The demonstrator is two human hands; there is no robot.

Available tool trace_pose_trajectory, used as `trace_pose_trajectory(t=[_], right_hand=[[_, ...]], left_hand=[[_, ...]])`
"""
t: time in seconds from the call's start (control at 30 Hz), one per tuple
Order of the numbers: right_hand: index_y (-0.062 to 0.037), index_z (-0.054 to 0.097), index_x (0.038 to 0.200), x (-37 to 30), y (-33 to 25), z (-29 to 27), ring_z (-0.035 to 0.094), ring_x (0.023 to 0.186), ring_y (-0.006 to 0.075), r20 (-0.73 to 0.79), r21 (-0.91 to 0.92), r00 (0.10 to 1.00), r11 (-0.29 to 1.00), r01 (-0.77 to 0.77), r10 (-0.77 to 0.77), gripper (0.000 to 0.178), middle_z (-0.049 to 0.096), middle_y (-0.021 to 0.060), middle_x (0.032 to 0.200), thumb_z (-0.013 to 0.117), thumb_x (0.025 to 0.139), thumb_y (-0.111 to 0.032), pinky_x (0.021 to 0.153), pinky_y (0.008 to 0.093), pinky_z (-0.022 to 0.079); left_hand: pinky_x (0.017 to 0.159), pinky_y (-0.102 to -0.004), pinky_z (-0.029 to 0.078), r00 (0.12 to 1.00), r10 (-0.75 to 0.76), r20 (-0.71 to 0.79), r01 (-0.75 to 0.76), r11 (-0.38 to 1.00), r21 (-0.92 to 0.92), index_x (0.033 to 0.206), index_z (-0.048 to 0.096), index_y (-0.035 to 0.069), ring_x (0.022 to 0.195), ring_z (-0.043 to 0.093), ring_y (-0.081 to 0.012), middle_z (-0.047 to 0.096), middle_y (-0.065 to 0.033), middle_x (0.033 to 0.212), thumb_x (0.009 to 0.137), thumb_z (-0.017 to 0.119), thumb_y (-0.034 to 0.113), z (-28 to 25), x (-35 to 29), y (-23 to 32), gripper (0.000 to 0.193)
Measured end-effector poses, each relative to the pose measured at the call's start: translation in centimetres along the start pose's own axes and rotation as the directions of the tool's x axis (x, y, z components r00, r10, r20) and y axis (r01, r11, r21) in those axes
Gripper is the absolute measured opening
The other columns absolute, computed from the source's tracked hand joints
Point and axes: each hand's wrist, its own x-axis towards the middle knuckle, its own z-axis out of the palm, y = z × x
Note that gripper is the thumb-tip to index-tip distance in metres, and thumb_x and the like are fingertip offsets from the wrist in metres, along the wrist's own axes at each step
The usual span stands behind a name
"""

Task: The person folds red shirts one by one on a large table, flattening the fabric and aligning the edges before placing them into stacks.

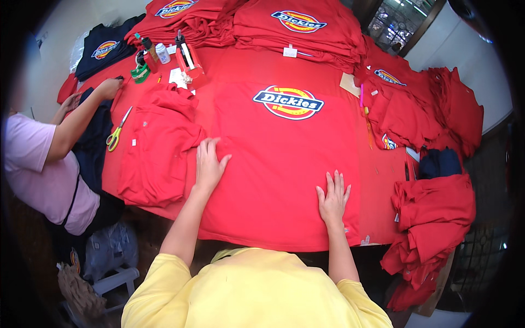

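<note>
A red T-shirt (273, 169) lies spread flat before me, its oval printed badge in yellow, white and dark blue near the far end. On its left edge rests my left hand (208, 165), open, with the thumb apart from the fingers. My right hand (333, 200) lies palm down and open on the shirt's near right part, fingers pointing away from me. Neither hand grips anything that I can see. Beside my left hand is a loosely folded red garment (159, 147) with a small white label.
Stacks of red shirts (298, 33) stand at the back. More red garments (432, 218) hang over the right edge. Scissors (116, 134), a red tape dispenser (189, 61) and a white bottle (162, 53) lie left. A co-worker (49, 158) handles dark cloth at far left.
</note>
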Motion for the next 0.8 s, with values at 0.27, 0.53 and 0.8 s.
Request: trace_pose_trajectory(t=[0.27,0.53,0.8], right_hand=[[-0.0047,0.056,0.130,5.1,-11.4,0.0,0.039,0.137,0.0314,0.099,0.262,0.792,0.783,0.564,-0.603,0.037,0.050,0.0139,0.141,0.050,0.095,-0.013,0.116,0.0508,0.022],[-0.0141,0.041,0.145,15.6,-19.4,4.2,0.026,0.144,0.0311,0.154,0.313,-0.128,-0.074,0.947,-0.980,0.061,0.034,0.0118,0.153,0.052,0.093,-0.044,0.117,0.0552,0.016],[-0.0138,0.039,0.146,19.4,-21.9,1.1,0.022,0.145,0.0328,0.099,0.210,0.126,0.144,0.967,-0.987,0.066,0.029,0.0146,0.155,0.052,0.091,-0.049,0.117,0.0556,0.013]], left_hand=[[0.104,-0.0491,0.035,0.991,-0.038,0.127,0.009,0.976,0.219,0.122,0.055,0.004,0.123,0.046,-0.0329,0.053,-0.0150,0.124,0.080,0.073,0.026,-4.5,-8.2,1.3,0.051],[0.113,-0.0529,0.022,0.956,-0.183,0.230,0.094,0.931,0.353,0.141,0.043,0.003,0.141,0.028,-0.0313,0.039,-0.0081,0.147,0.083,0.070,0.037,-4.6,-9.1,1.2,0.072],[0.112,-0.0530,0.024,0.948,-0.246,0.205,0.180,0.939,0.293,0.138,0.046,0.002,0.140,0.032,-0.0308,0.042,-0.0096,0.145,0.081,0.070,0.042,-4.8,-8.9,1.3,0.074]])
